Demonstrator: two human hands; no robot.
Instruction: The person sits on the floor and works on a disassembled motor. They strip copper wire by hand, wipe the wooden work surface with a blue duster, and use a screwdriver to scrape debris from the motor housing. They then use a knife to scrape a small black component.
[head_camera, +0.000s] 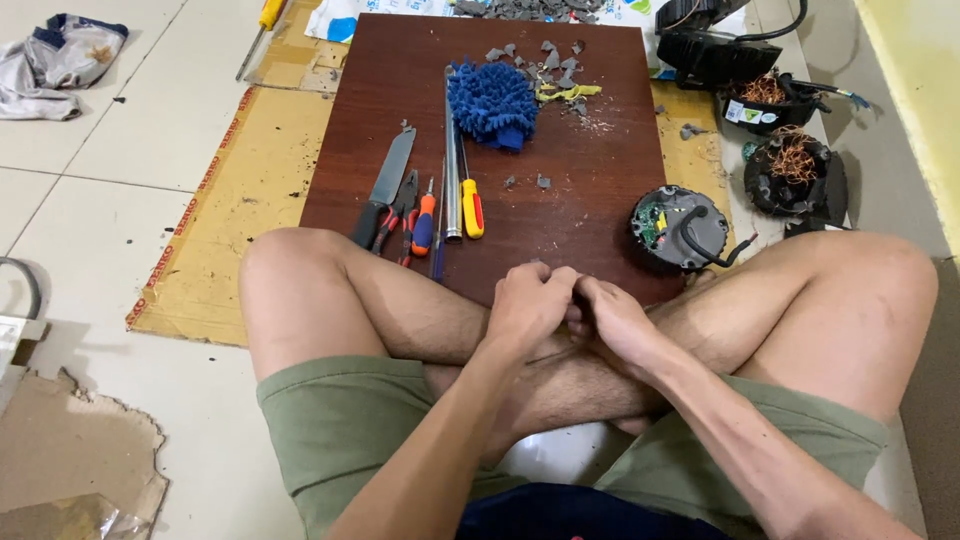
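Tiled floor, flattened cardboard (225, 215) under a dark brown wooden board (590, 150). Left hand (528, 300) and right hand (612, 318) pressed together at the board's near edge, fingers curled shut; can't tell what's inside, if anything. Just beyond the right hand: round black motor housing (680, 228) with circuit board and cable. Left of the hands: knife (385, 185), pliers (400, 205), screwdrivers (470, 205), metal rod (451, 160). Blue microfibre mitt (492, 100) and grey plastic fragments (545, 60) further back.
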